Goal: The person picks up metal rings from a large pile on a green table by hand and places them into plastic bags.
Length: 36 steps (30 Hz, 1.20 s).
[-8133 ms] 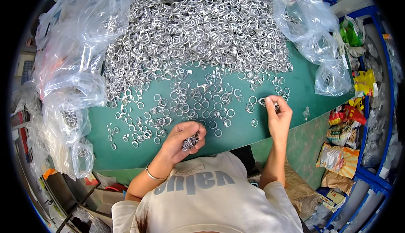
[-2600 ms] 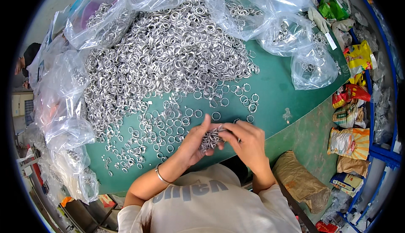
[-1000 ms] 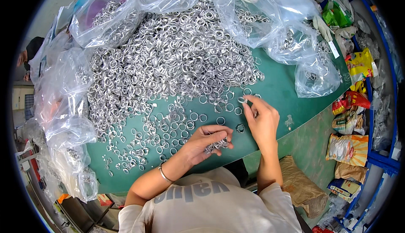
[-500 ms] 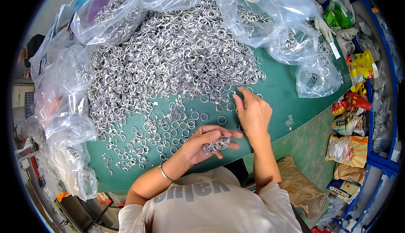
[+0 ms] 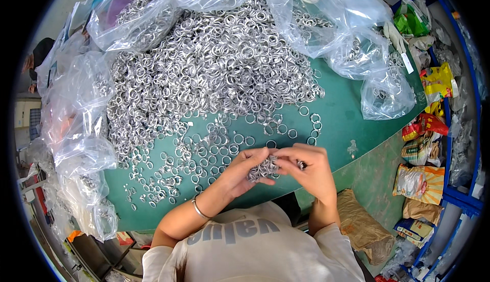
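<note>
Cupped in my left hand [image 5: 242,171] is a cluster of silvery metal rings [image 5: 263,170], its fingers curled round them. My right hand [image 5: 309,167] meets it from the right, thumb and fingers pinched together at the edge of the cluster. A bit of ring shows beside its curled fingers; the fingertips partly hide what else they grip. Both hands are over the near edge of the green table [image 5: 339,128]. Beyond them spreads a large heap of similar rings [image 5: 214,62], with single rings scattered loosely on its near side.
Clear plastic bags with rings stand at the left [image 5: 76,123], back left [image 5: 132,21] and right [image 5: 385,95] of the heap. A blue shelf rack [image 5: 462,200] with colourful packages stands to the right. A brown sack [image 5: 365,226] lies on the floor. Another person's hand [image 5: 31,88] shows far left.
My right hand has come down and left from the loose rings to the cluster in my left hand. A few rings now lie in a short row at the heap's right.
</note>
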### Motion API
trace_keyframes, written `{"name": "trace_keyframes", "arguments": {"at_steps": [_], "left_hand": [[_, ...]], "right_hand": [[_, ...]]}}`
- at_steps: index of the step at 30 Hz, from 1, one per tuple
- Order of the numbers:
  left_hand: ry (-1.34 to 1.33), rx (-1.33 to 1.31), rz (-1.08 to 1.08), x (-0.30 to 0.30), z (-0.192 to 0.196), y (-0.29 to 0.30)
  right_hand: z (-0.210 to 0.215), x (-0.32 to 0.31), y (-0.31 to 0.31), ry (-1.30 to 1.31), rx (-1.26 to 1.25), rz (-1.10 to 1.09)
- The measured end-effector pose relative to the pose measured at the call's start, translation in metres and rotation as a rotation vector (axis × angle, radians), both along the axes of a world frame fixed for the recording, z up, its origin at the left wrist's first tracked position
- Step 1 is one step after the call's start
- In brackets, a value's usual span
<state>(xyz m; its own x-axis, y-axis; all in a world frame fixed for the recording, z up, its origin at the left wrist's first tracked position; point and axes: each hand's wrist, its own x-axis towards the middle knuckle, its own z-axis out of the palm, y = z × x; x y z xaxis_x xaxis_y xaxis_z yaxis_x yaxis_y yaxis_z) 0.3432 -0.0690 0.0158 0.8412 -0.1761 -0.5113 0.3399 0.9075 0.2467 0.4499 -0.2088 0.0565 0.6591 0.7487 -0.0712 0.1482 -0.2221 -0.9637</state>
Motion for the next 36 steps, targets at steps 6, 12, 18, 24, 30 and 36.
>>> {"name": "trace_keyframes", "arguments": {"at_steps": [6,12,18,24,30,36], "left_hand": [[-0.148,0.035,-0.146,-0.006,-0.007,0.001],[-0.088,-0.026,-0.099,-0.009,-0.003,0.000],[-0.050,0.092,-0.092,-0.011,-0.003,0.001],[0.035,0.269,-0.079,-0.012,0.005,0.001],[0.100,0.506,0.023,-0.012,0.013,0.003],[0.124,0.484,0.064,-0.020,0.016,0.005]], "right_hand": [[-0.017,0.018,-0.001,-0.177,-0.158,-0.202],[-0.036,0.012,0.013,-0.683,-0.418,-0.183],[-0.020,0.012,0.014,-0.455,-0.371,-0.157],[-0.036,0.012,0.029,-0.660,-0.376,-0.157],[-0.018,0.002,0.017,-0.333,-0.322,-0.246],[-0.030,-0.008,0.017,0.679,0.289,-0.207]]}}
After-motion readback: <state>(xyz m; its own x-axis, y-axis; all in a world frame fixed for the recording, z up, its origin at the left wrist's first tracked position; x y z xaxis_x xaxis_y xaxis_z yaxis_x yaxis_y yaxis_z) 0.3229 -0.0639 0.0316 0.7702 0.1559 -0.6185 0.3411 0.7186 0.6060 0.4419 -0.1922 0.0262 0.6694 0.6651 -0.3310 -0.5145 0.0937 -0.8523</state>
